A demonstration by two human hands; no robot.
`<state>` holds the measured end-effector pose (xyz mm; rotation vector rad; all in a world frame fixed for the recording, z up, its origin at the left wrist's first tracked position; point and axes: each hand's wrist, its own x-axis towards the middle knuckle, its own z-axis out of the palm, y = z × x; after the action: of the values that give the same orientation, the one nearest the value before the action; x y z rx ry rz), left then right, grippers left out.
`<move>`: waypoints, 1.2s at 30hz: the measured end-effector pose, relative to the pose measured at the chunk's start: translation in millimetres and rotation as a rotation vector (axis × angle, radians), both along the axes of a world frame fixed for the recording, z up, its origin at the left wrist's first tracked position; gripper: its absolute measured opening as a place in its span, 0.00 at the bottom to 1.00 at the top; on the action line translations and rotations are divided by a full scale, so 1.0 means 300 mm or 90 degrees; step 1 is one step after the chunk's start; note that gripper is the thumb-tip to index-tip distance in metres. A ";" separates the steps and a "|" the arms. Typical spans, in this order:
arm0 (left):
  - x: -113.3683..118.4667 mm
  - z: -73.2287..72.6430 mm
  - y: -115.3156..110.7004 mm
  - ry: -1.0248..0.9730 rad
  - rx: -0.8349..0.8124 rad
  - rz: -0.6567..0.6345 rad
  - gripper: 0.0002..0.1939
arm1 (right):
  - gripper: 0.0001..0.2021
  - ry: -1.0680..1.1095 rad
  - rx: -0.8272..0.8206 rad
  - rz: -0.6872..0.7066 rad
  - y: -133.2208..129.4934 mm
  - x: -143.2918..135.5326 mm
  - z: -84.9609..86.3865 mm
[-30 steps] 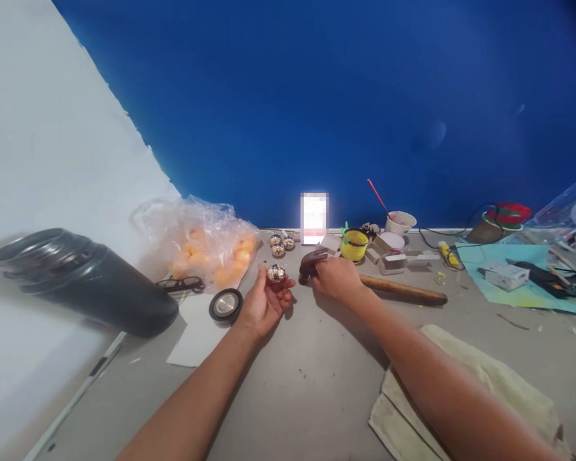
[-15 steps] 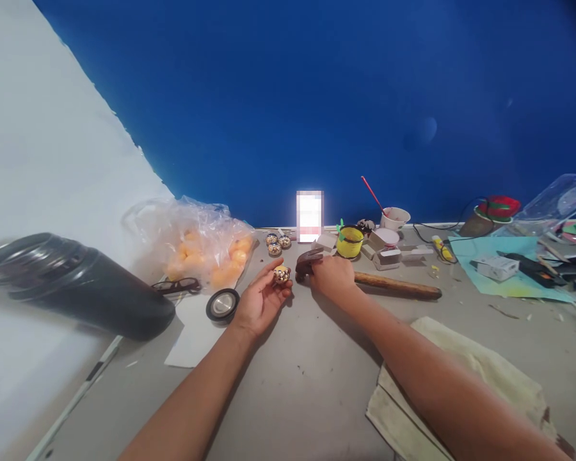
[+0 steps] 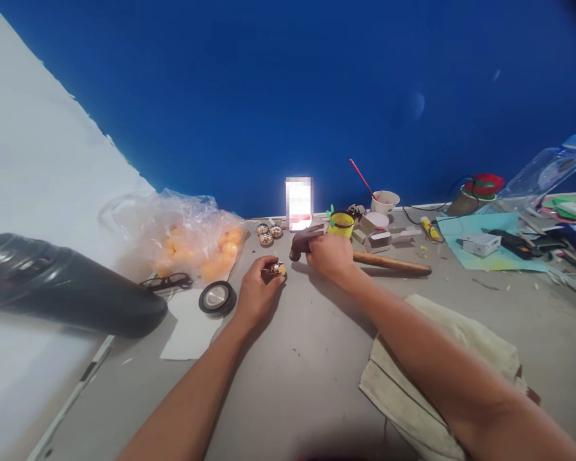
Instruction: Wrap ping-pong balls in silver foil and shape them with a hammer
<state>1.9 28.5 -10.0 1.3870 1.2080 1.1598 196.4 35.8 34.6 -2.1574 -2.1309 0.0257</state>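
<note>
A small shiny gold-and-silver ball point(image 3: 278, 269) sits between the fingertips and thumb of my left hand point(image 3: 258, 291), low over the grey table. My right hand point(image 3: 333, 257) is wrapped round a claw hammer point(image 3: 393, 263) close to its dark metal head. The hammer's wooden handle reaches out to the right beyond my fist. Several similar shiny balls point(image 3: 265, 238) lie grouped behind my left hand. Left of that hand is a round black lid point(image 3: 217, 298) with a metal centre, partly on white paper point(image 3: 187, 333).
A black bottle point(image 3: 86, 288), glasses point(image 3: 168, 282) and a plastic bag of orange balls point(image 3: 196, 246) are at left. Behind the hammer stand a yellow pot point(image 3: 340, 224) and a paper cup point(image 3: 384, 202). A beige cloth point(image 3: 413, 371) lies under my right forearm.
My left hand has turned from palm-up to palm-down, bringing the ball lower toward the table. My right hand keeps its hold on the hammer. The view has shifted slightly.
</note>
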 end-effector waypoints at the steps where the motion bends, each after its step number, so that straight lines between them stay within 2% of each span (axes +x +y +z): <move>1: 0.002 -0.003 -0.001 0.016 0.004 0.000 0.22 | 0.16 0.000 0.017 -0.009 -0.003 0.003 0.011; 4: 0.008 -0.018 -0.001 0.051 0.026 -0.016 0.31 | 0.17 -0.001 0.042 -0.015 -0.015 -0.006 0.031; 10: 0.012 -0.033 -0.007 0.155 0.058 -0.034 0.43 | 0.16 -0.003 0.008 0.061 -0.032 -0.044 0.020; 16: 0.014 -0.041 -0.004 0.084 0.062 -0.052 0.42 | 0.18 0.003 0.066 0.035 -0.039 -0.040 0.034; 20: 0.015 -0.047 -0.006 0.069 0.044 -0.041 0.45 | 0.17 -0.006 0.023 0.082 -0.045 -0.049 0.035; 23: 0.019 -0.037 -0.011 0.052 0.029 -0.053 0.45 | 0.17 -0.007 0.039 0.089 -0.048 -0.052 0.032; 27: 0.020 -0.028 -0.011 0.096 0.080 -0.016 0.41 | 0.18 -0.019 0.055 0.053 -0.047 -0.047 0.030; 32: 0.014 -0.041 0.001 0.184 0.098 0.037 0.36 | 0.16 -0.020 0.022 0.091 -0.039 -0.047 0.022; 36: 0.016 -0.044 -0.001 0.133 0.121 0.025 0.34 | 0.17 -0.010 0.047 0.059 -0.036 -0.039 0.027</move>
<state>6.8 28.3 -23.3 1.6677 1.3019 1.2043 184.5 24.9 42.7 -2.0243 -2.2030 -0.0606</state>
